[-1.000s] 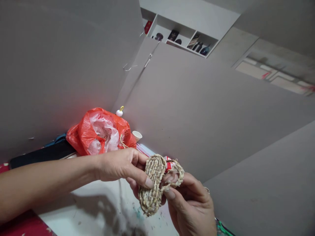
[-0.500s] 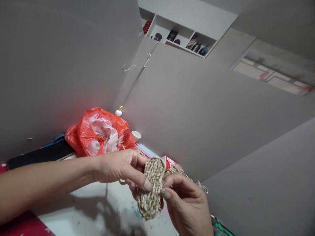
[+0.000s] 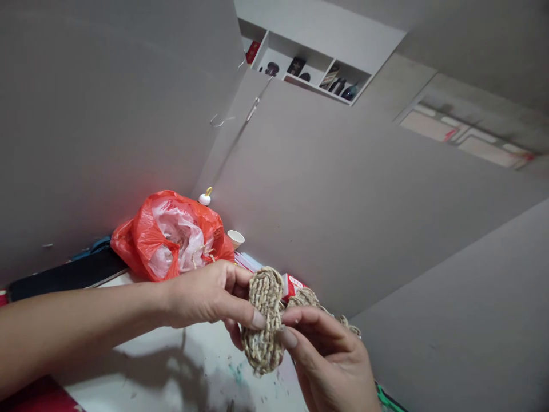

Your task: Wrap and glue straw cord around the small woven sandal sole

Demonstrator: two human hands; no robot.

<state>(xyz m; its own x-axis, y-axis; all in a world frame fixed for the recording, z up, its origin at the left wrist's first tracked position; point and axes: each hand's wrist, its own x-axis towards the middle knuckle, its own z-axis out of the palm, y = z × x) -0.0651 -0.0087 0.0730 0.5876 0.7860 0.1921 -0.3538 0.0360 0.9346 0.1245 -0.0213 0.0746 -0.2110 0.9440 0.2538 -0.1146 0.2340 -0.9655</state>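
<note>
A small oval piece of woven straw (image 3: 265, 343), shaped like a little shoe sole with thick braided ridges, is held up above the white table. My left hand (image 3: 218, 297) grips it from the left, thumb across its face and fingers behind. On its right edge, the thumb and forefinger of my right hand (image 3: 330, 355) are pinched together. Whether a strand lies between those fingertips is too small to tell. More woven straw (image 3: 305, 298) rests behind my right hand, partly hidden by it.
A red plastic bag (image 3: 171, 234) with a white liner stands at the back left. Beside it are a paper cup (image 3: 235, 238) and a red-and-white box (image 3: 292, 285). A dark flat case (image 3: 64, 276) lies along the left wall. The table top (image 3: 146, 360) carries small scraps and stains.
The straw piece stays in my left hand and now stands slightly more upright. My right hand keeps its pinch at the edge. The camera view has shifted a little.
</note>
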